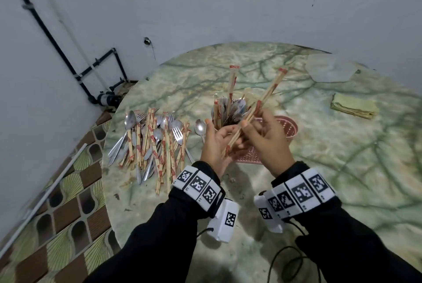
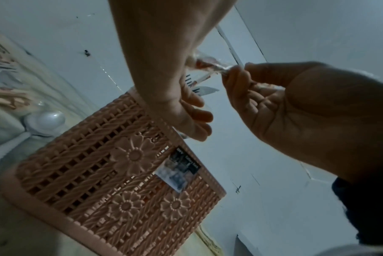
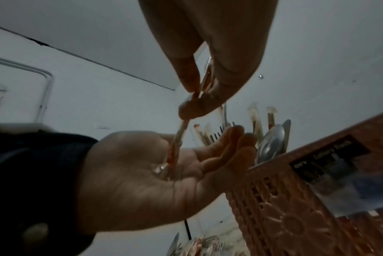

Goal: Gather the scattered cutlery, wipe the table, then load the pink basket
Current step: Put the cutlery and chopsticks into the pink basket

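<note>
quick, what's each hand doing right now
Left hand: open, palm up, propping the lower end of the paper-wrapped wooden chopsticks.
Right hand: fingers pinching those chopsticks mid-length.

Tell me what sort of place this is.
Probably a small eatery or home dining corner: a round marble-patterned table, a pile of wrapped disposable chopsticks, spoons and forks, a pink basket, and exposed wall pipes.
</note>
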The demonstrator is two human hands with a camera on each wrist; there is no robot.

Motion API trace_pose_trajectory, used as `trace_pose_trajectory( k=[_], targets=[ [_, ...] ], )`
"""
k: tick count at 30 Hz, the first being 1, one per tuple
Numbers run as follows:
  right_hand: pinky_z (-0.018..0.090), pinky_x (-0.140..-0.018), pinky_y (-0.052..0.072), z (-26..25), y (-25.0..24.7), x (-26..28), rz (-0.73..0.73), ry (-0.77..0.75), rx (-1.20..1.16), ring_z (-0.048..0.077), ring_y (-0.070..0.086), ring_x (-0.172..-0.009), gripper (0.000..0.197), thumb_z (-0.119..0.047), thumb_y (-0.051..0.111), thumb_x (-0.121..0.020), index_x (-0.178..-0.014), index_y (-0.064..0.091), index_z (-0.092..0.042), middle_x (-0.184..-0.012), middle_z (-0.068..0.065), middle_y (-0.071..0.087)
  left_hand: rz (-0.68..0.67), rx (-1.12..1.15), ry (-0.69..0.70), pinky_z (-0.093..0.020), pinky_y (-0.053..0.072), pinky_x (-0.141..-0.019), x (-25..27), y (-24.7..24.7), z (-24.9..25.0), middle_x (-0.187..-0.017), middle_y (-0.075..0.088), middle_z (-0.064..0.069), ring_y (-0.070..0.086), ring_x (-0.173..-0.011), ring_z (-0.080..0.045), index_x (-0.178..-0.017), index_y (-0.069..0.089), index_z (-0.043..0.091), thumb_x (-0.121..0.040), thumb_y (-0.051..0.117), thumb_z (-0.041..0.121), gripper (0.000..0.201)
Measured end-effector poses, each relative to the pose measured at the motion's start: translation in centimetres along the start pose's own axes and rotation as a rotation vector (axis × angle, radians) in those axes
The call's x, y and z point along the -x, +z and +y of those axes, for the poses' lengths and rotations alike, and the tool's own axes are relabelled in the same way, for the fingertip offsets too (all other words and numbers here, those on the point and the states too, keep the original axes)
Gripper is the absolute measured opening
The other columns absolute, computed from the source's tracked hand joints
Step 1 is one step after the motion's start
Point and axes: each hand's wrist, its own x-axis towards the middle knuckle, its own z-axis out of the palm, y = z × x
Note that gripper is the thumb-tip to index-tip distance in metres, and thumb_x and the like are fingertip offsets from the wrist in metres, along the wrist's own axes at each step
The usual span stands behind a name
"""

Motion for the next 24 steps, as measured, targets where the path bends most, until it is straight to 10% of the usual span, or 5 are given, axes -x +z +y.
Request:
trace_pose_trajectory(
  k=[5, 11, 18, 21, 24],
  targets=[
    [0.02, -0.055, 0.053, -0.6, -1.6, -1.1, 0.207, -0.135, 0.158, 0.006, 0.061, -0.059, 0.018, -0.004, 0.047, -0.094, -0.089, 0.047, -0.021, -0.078, 0.007, 0.06, 0.218, -0.245, 0.064, -0.031, 0.049, -0.069, 0.1, -1.1, 0.2, -0.074, 0.058, -0.006, 0.056, -0.068, -0.018, -0.088, 0.057, 0.009, -0.098, 0.017, 0.049, 0.057],
    [0.053, -0.064, 0.054, 0.1, -1.9, -3.1, 0.278, -0.222, 0.404, 0.032, 0.066, -0.073, 0.011, -0.01, 0.05, -0.094, -0.091, 0.046, -0.02, -0.081, 0.015, 0.065, 0.424, -0.335, 0.149, -0.023, 0.038, -0.052, -1.1, -3.0, 1.3, -0.059, 0.041, -0.001, 0.039, -0.053, -0.014, -0.068, 0.045, 0.012, -0.092, 0.041, 0.006, 0.025],
    [0.034, -0.09, 0.048, 2.6, -0.3, -4.6, 0.092, -0.091, 0.889, 0.017, 0.055, -0.095, 0.019, -0.014, 0.065, -0.084, -0.102, 0.067, -0.009, -0.105, 0.005, 0.059, 0.451, -0.452, 0.168, -0.023, 0.046, -0.062, -3.2, -2.8, 1.7, -0.078, 0.055, 0.002, 0.053, -0.072, -0.011, -0.088, 0.053, 0.017, -0.091, 0.048, 0.008, 0.011],
    [0.031, -0.093, 0.037, 3.2, 0.0, -4.6, 0.011, -0.121, 1.244, 0.02, 0.043, -0.109, 0.021, -0.03, 0.067, -0.081, -0.094, 0.072, -0.014, -0.117, 0.005, 0.048, 0.429, -0.523, 0.126, -0.037, 0.049, -0.088, -3.5, -2.9, 1.6, -0.103, 0.058, -0.004, 0.058, -0.098, -0.02, -0.108, 0.049, 0.018, -0.086, 0.055, 0.005, 0.027],
    [0.035, -0.097, 0.029, 3.0, -0.5, -4.8, -0.071, 0.002, 1.328, 0.022, 0.034, -0.119, 0.039, -0.048, 0.067, -0.078, -0.104, 0.069, -0.02, -0.128, 0.004, 0.04, 0.386, -0.542, 0.113, -0.033, 0.047, -0.088, -3.2, -2.7, 1.6, -0.118, 0.054, -0.003, 0.055, -0.105, -0.017, -0.121, 0.045, 0.017, -0.083, 0.062, 0.005, 0.044]
  ],
)
